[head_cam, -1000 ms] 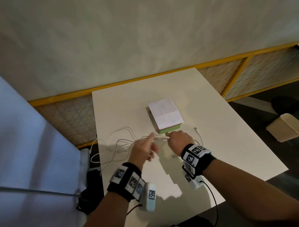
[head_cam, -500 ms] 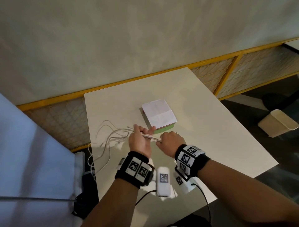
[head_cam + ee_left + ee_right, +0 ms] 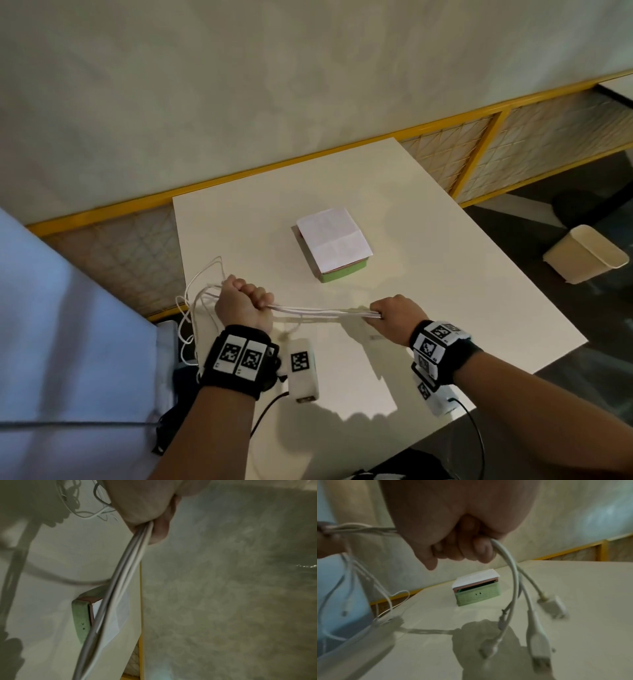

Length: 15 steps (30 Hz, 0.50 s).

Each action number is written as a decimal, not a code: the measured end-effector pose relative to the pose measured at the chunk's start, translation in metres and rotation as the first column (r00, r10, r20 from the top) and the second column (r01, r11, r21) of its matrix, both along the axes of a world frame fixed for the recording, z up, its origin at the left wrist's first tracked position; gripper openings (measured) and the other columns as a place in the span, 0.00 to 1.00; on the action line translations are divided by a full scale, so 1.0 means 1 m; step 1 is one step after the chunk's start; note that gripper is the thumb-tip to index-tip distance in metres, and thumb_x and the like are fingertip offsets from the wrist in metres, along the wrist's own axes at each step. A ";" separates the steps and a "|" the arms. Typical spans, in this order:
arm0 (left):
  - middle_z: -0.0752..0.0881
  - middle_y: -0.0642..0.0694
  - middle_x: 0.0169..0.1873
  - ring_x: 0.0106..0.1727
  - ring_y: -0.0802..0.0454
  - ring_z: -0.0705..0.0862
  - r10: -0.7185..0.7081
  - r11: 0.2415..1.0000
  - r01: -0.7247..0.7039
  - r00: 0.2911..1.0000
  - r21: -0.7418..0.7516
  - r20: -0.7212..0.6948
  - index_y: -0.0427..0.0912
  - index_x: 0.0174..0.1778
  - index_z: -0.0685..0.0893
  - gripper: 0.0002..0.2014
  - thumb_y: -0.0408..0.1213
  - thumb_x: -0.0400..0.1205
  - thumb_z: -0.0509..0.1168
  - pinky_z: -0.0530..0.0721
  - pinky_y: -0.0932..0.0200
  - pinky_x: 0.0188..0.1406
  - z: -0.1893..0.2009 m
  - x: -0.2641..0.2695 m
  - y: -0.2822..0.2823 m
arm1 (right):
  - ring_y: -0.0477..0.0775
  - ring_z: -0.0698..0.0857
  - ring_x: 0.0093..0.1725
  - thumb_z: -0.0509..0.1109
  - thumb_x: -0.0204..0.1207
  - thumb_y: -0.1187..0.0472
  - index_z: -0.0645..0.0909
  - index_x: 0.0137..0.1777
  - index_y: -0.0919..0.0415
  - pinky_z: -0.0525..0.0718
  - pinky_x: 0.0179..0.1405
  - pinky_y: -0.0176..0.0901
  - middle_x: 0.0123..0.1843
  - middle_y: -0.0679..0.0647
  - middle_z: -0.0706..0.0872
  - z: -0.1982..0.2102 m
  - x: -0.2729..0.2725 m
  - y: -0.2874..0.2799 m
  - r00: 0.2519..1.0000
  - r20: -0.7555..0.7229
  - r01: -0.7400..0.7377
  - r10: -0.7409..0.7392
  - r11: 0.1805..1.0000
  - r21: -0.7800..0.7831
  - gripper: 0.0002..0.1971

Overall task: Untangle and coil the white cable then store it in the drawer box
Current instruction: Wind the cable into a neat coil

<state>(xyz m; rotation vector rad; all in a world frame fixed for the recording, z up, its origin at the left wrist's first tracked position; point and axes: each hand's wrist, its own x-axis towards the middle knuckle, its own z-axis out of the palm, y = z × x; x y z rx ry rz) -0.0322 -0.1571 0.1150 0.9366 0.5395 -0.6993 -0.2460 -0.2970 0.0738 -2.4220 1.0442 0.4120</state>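
Several strands of white cable are stretched almost straight between my two fists, just above the white table. My left hand grips the bundle near the table's left edge, and loose loops trail past that edge. My right hand grips the other end; the plug ends dangle below its fingers. The green drawer box with white paper on top sits beyond the hands, its drawer slightly ajar.
A beige bin stands on the dark floor to the right. A yellow-framed mesh barrier runs behind the table. A pale blue surface lies at the left, with a dark object on the floor beside it.
My hands were close together in front of the box; they have drawn apart, the left toward the table's left edge, the right to the right, pulling the strands taut.
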 end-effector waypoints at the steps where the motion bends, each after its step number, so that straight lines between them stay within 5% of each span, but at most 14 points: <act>1: 0.60 0.54 0.12 0.11 0.56 0.57 0.010 1.000 -0.010 1.000 0.007 -0.005 0.47 0.25 0.62 0.19 0.36 0.85 0.49 0.56 0.70 0.12 -0.002 -0.002 0.000 | 0.59 0.73 0.37 0.60 0.79 0.49 0.63 0.22 0.49 0.68 0.36 0.42 0.32 0.56 0.82 0.000 -0.003 -0.003 1.000 -0.012 0.006 -0.006 1.000 -0.009 0.23; 4: 0.60 0.53 0.12 0.11 0.56 0.57 0.031 0.999 -0.031 0.999 0.023 -0.014 0.47 0.25 0.61 0.19 0.35 0.84 0.48 0.55 0.71 0.13 -0.004 -0.002 0.001 | 0.61 0.75 0.38 0.55 0.81 0.43 0.69 0.24 0.49 0.69 0.38 0.43 0.41 0.61 0.85 -0.003 -0.013 -0.016 0.998 -0.046 0.037 -0.039 0.998 -0.049 0.24; 7: 0.59 0.53 0.14 0.12 0.55 0.56 0.050 0.998 -0.050 0.999 0.023 -0.011 0.47 0.24 0.60 0.19 0.35 0.83 0.48 0.54 0.69 0.13 -0.003 0.002 0.003 | 0.65 0.84 0.47 0.54 0.81 0.42 0.82 0.35 0.53 0.71 0.40 0.43 0.47 0.61 0.88 -0.008 -0.026 -0.030 0.993 -0.084 0.071 -0.078 0.994 -0.083 0.23; 10: 0.59 0.53 0.13 0.12 0.55 0.56 0.051 0.998 -0.051 0.999 0.033 -0.012 0.47 0.25 0.60 0.18 0.35 0.82 0.49 0.54 0.68 0.14 -0.005 -0.002 0.004 | 0.63 0.82 0.42 0.53 0.81 0.42 0.76 0.29 0.51 0.72 0.40 0.43 0.42 0.60 0.86 -0.011 -0.033 -0.039 0.987 -0.118 0.092 -0.105 0.990 -0.108 0.23; 15: 0.59 0.53 0.13 0.12 0.55 0.56 0.044 0.998 -0.043 0.999 0.036 -0.019 0.47 0.25 0.60 0.17 0.36 0.82 0.50 0.54 0.68 0.15 -0.010 -0.009 0.003 | 0.63 0.85 0.46 0.57 0.78 0.46 0.70 0.34 0.50 0.72 0.38 0.43 0.36 0.52 0.76 -0.016 -0.041 -0.040 0.983 -0.178 0.022 -0.051 0.987 -0.162 0.13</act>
